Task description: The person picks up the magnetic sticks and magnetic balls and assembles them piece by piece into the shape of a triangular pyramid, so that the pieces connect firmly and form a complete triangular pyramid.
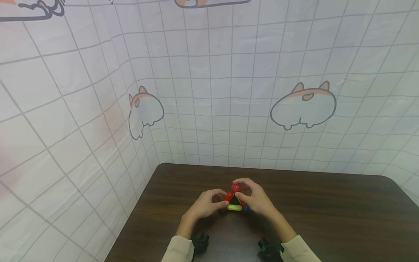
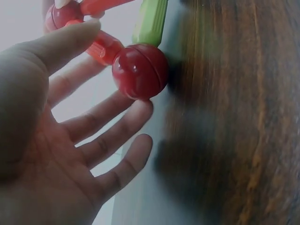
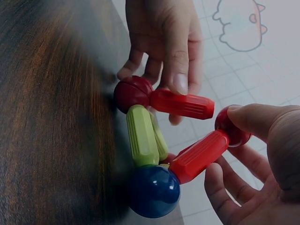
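Note:
My left hand (image 1: 207, 203) pinches a red magnetic rod (image 3: 185, 104) between thumb and fingers; the rod joins a dark red ball (image 2: 140, 71). Between thumb and fingers, my right hand (image 1: 256, 198) grips another red ball (image 1: 235, 188) at the top. From that ball a second red rod (image 3: 199, 157) slopes down to a blue ball (image 3: 154, 191). A light green rod (image 3: 142, 133) links the blue ball to the lower red ball, and another green rod (image 3: 160, 138) shows partly behind it. In the right wrist view, the first rod's free end stands slightly apart from the top ball.
A dark wooden table (image 1: 311, 203) lies under the pieces. Behind and to the left hangs a white gridded curtain (image 1: 212, 109) with cartoon animals. Black devices (image 1: 200, 243) are on both wrists.

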Motion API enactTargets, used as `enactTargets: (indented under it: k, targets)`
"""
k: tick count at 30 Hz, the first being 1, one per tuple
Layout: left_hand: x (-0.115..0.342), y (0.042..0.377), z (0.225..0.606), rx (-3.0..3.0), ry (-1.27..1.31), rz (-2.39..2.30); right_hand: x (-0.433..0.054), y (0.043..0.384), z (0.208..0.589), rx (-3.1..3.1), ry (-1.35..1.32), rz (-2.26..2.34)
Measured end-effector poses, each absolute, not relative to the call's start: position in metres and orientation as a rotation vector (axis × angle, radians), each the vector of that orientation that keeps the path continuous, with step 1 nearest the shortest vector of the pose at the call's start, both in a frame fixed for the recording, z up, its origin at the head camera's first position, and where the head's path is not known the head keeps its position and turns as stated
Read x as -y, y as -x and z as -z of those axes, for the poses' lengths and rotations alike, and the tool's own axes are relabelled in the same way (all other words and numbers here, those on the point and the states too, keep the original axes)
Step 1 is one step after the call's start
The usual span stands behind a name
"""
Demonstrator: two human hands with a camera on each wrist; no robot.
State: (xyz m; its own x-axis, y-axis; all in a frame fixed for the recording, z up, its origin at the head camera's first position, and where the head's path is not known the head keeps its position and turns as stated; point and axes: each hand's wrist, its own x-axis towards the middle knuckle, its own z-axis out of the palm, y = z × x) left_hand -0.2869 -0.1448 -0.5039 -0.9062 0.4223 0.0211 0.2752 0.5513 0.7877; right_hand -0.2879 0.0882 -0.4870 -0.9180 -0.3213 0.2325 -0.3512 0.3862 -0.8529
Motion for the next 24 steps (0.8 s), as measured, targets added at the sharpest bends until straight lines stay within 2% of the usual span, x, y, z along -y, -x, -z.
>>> enactTargets:
  k: [24]
  targets:
    - [0.1381, 0.2884, 0.5091, -2.633, -0.609, -1.294, -0.0982, 0.2926, 0.4884, 2.713, -0.762, -1.543]
